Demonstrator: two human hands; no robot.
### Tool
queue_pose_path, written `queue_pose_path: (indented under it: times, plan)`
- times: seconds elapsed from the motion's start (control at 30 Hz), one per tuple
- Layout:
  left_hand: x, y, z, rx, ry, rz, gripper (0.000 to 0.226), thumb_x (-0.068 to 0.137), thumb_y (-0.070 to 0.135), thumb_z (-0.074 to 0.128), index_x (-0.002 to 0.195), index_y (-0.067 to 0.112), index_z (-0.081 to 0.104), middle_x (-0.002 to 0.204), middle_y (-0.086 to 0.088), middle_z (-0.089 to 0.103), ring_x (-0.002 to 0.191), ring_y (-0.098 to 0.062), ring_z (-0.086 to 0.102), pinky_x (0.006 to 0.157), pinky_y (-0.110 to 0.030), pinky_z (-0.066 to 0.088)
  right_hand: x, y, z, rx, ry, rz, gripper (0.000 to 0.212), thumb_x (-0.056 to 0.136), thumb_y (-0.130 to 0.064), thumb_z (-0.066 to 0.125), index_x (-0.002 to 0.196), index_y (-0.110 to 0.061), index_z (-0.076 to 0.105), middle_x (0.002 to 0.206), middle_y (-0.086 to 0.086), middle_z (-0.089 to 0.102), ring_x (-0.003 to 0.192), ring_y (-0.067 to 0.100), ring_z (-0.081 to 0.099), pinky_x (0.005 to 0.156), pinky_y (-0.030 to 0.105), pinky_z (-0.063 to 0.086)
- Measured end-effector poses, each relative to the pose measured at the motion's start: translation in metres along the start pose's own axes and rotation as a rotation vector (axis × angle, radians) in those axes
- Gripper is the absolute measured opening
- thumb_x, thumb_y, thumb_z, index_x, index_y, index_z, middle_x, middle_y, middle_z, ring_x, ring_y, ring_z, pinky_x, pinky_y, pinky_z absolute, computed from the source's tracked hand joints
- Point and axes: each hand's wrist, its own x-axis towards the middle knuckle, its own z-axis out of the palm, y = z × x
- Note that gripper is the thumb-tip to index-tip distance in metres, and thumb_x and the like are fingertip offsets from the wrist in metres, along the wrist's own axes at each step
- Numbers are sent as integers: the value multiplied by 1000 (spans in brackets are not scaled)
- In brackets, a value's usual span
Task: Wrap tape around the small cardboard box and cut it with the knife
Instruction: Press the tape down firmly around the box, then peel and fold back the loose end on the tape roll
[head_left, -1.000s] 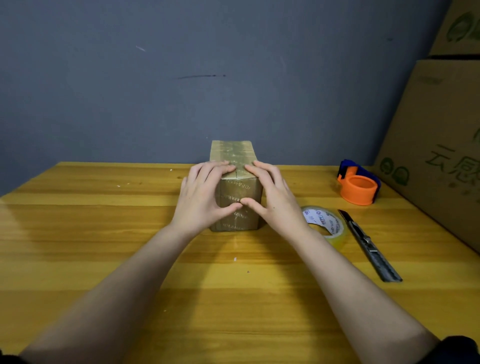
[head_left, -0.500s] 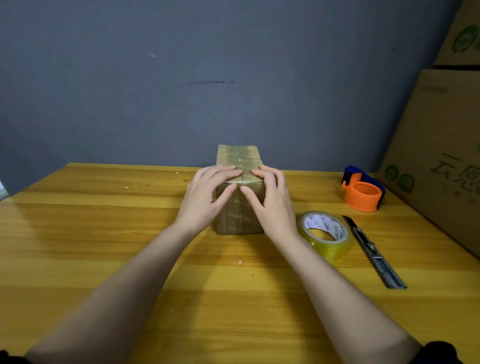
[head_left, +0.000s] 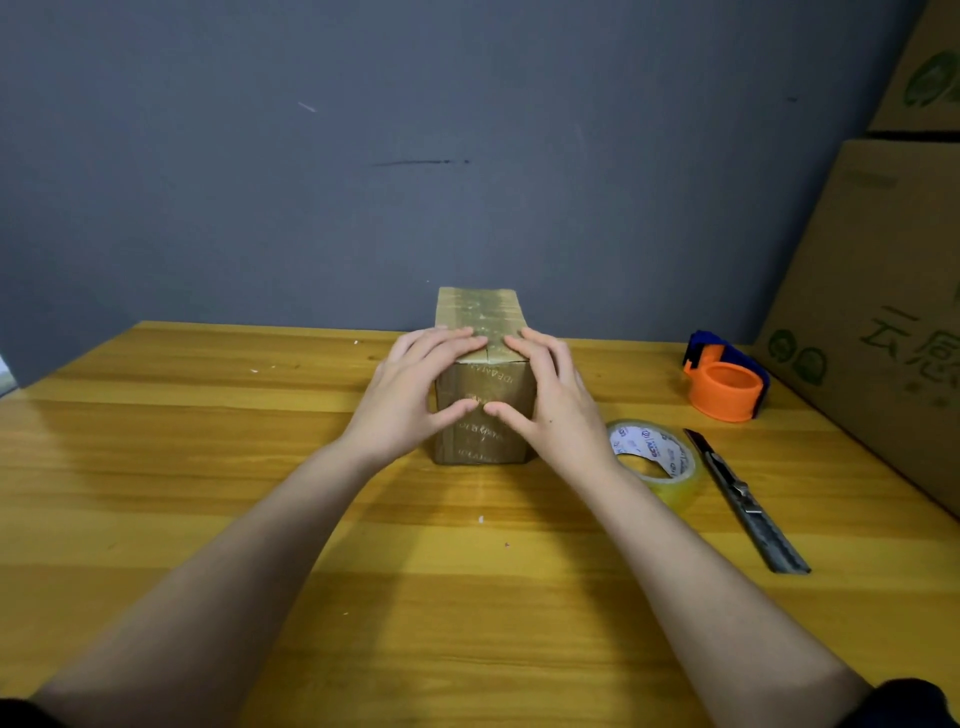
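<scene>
A: Where is the small cardboard box (head_left: 483, 410) found, relative to the hands?

B: It is stood on the wooden table (head_left: 156, 467), toward the far edge, and is bracketed from both sides. The left hand (head_left: 410, 395) is laid against its left side, the right hand (head_left: 556, 400) against its right.

A: How is it held?

B: Both hands are spread flat, not curled shut. The fingers are pressed over the near top edge, almost meeting at the middle seam, and the thumbs are set on the front face, nearly tip to tip. Nothing else is held.

A: How is the box seen to look?

B: It is brown and glossy with clear tape already over the top and front; faint print shows through, too blurred to be read.

A: And the tools?

B: The tape roll (head_left: 655, 464) is lain flat just beside the right wrist, the knife (head_left: 745, 501) just right of it, and an orange tape dispenser (head_left: 724, 382) farther back.
</scene>
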Motion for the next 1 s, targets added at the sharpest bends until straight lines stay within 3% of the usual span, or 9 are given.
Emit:
queue_pose_path:
  times: [0.23, 0.43, 0.53, 0.63, 0.7, 0.83, 1.0]
  plan:
    - [-2, 6, -2, 17, -29, -50, 71, 75, 40, 72, 137, 40, 37, 144, 16, 40, 135, -12, 30, 104, -49, 39, -2, -3, -5, -11, -59, 15, 82, 73, -40, 76, 142, -27, 32, 147, -6, 28, 134, 18, 37, 104, 37, 39]
    - [-6, 20, -5, 53, -112, -137, 91, 72, 36, 75, 145, 36, 21, 153, 10, 23, 144, -12, 16, 112, -45, 31, -6, -11, -9, -82, -148, 48, 106, 70, -37, 78, 148, -32, 7, 155, -10, 10, 138, 19, 33, 109, 39, 37]
    - [-6, 29, -9, -53, -157, -210, 93, 78, 35, 66, 148, 40, 5, 159, 8, 9, 147, -13, 6, 114, -44, 20, -7, -13, -12, -70, -177, 72, 104, 76, -35, 73, 149, -33, 0, 159, -12, 1, 142, 20, 27, 111, 42, 33]
    - [-5, 40, -14, -114, -138, -228, 89, 79, 26, 61, 148, 40, 6, 160, 6, 7, 147, -14, 8, 115, -43, 17, -10, -14, -18, -44, -188, 109, 95, 81, -32, 66, 149, -34, 0, 160, -10, -3, 142, 24, 29, 111, 43, 31]
    - [-6, 48, -16, -83, -57, -209, 82, 80, 22, 59, 148, 34, 14, 158, 4, 13, 146, -15, 14, 116, -40, 17, -12, -16, -25, -21, -158, 113, 87, 83, -28, 62, 149, -33, 5, 160, -8, 3, 140, 23, 31, 110, 40, 32]
    - [-6, 65, -13, 3, 144, -107, 52, 82, 18, 54, 133, 22, 43, 139, 2, 41, 131, -14, 37, 108, -34, 29, -16, -12, -44, -79, -79, 76, 57, 88, -21, 54, 140, -26, 34, 142, -4, 40, 129, 17, 40, 104, 34, 36]
    - [-2, 92, 2, 162, 102, 183, 29, 83, 24, 45, 109, 18, 59, 105, 1, 60, 98, -17, 60, 80, -31, 44, -28, 15, -68, -172, -9, 121, 25, 92, -18, 48, 113, -22, 61, 115, -7, 61, 110, 13, 50, 87, 29, 41]
